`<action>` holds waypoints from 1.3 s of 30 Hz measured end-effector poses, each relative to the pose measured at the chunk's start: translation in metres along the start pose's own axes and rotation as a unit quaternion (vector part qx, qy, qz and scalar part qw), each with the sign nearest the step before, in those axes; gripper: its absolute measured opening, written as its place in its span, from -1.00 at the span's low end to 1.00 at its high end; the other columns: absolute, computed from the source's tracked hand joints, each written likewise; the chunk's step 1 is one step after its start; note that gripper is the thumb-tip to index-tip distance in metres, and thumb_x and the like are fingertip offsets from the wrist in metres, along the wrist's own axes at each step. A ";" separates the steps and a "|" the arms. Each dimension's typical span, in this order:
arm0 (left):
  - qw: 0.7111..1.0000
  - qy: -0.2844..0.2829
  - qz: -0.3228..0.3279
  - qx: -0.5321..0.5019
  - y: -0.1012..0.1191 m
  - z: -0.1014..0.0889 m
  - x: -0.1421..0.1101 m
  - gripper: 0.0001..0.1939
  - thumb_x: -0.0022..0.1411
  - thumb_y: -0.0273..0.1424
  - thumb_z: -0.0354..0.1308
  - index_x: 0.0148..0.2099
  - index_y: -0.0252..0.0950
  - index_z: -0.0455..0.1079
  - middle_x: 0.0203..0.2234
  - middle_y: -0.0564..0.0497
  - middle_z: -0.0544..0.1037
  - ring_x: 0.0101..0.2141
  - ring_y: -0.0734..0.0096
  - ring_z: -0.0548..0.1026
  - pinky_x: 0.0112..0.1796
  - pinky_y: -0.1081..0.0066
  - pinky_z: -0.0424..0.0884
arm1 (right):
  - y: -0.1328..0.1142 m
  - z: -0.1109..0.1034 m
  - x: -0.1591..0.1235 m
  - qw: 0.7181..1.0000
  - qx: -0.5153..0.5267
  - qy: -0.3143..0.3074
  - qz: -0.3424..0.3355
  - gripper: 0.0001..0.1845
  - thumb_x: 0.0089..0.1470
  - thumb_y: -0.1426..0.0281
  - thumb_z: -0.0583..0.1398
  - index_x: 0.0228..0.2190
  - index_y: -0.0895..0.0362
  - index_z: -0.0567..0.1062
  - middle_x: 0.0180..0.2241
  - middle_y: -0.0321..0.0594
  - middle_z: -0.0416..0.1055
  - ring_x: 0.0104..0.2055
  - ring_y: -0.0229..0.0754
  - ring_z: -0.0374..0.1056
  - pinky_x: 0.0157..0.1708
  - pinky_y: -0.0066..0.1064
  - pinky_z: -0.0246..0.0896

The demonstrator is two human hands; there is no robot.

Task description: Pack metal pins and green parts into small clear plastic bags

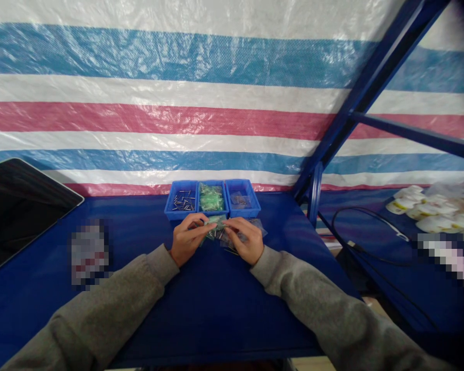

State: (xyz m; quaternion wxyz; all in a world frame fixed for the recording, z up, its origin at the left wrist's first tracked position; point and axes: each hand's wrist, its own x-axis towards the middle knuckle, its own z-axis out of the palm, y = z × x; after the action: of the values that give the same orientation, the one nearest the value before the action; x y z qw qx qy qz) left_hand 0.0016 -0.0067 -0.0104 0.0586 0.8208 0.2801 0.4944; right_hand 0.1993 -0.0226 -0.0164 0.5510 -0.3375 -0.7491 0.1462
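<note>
My left hand (186,239) and my right hand (246,240) meet above the blue table, fingers closed in a pinch. Between them is a small clear plastic bag with a green tint (215,220), gripped from both sides. Dark or metallic bits show in or under it, too small to name. Under and beside my right hand lie more clear bags (260,228). Just beyond my hands stand three blue bins: the left bin (168,208) holds short metal pins or screws, the middle bin (212,212) green packets, the right bin (251,212) clear bags.
A dark-screened panel (19,206) leans at the left, near a blurred-out item (88,252). Blue metal frame bars (332,129) rise at the right. Past them are a black cable (367,257) and white rolls (429,211). Striped sheeting (178,118) hangs behind.
</note>
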 end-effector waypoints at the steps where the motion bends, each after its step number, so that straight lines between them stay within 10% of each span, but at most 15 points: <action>1: 1.000 -0.001 -0.002 -0.003 0.000 0.000 0.000 -0.75 0.20 -0.50 0.09 -0.09 -0.16 0.44 -0.22 -0.05 0.39 -0.33 0.51 0.39 -0.41 0.51 0.39 | 0.000 0.000 0.000 1.000 0.003 0.008 -0.005 -0.78 0.13 0.43 0.07 -0.21 0.11 0.47 -0.30 -0.17 0.45 -0.24 -0.21 0.37 -0.22 -0.36 0.32; 14: 0.992 0.068 -0.038 0.097 -0.012 -0.007 0.027 -0.80 0.22 -0.45 0.06 -0.14 -0.23 0.46 -0.25 -0.01 0.52 -0.22 0.43 0.46 -0.15 0.39 0.39 | 0.001 -0.002 -0.003 1.000 0.000 0.004 0.009 -0.75 0.14 0.43 0.02 -0.18 0.14 0.44 -0.22 -0.09 0.41 -0.23 -0.17 0.38 -0.22 -0.30 0.34; 25: 0.959 -0.140 -0.017 0.248 -0.038 0.010 0.056 -0.82 0.24 -0.42 0.03 -0.24 -0.23 0.47 -0.36 -0.02 0.53 -0.22 0.27 0.36 -0.18 0.21 0.19 | 0.003 -0.002 -0.002 1.000 -0.005 -0.009 -0.003 -0.75 0.13 0.47 0.01 -0.24 0.14 0.46 -0.24 -0.10 0.40 -0.19 -0.19 0.35 -0.19 -0.32 0.31; 31: 0.963 -0.119 0.007 0.244 -0.029 0.007 0.051 -0.69 0.28 -0.42 -0.06 0.05 -0.23 0.31 -0.11 -0.10 0.44 -0.09 0.24 0.32 -0.12 0.21 0.16 | 0.005 -0.001 -0.002 1.000 -0.007 -0.013 -0.001 -0.75 0.13 0.47 0.00 -0.26 0.13 0.46 -0.28 -0.14 0.42 -0.20 -0.20 0.36 -0.19 -0.33 0.30; 39: 0.962 -0.168 0.041 0.212 -0.025 0.014 0.046 -0.76 0.28 -0.33 -0.03 -0.14 -0.30 0.41 -0.24 -0.07 0.49 -0.13 0.28 0.35 -0.10 0.23 0.18 | 0.003 -0.001 -0.001 1.000 -0.005 -0.022 -0.009 -0.74 0.12 0.48 -0.01 -0.29 0.13 0.46 -0.32 -0.15 0.43 -0.24 -0.21 0.36 -0.21 -0.34 0.29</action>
State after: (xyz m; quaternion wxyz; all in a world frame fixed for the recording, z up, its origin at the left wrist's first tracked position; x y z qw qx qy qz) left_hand 0.0192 0.0408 0.0089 -0.0910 0.8964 0.3307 0.2809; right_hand 0.2019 -0.0208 -0.0183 0.5343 -0.3304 -0.7645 0.1448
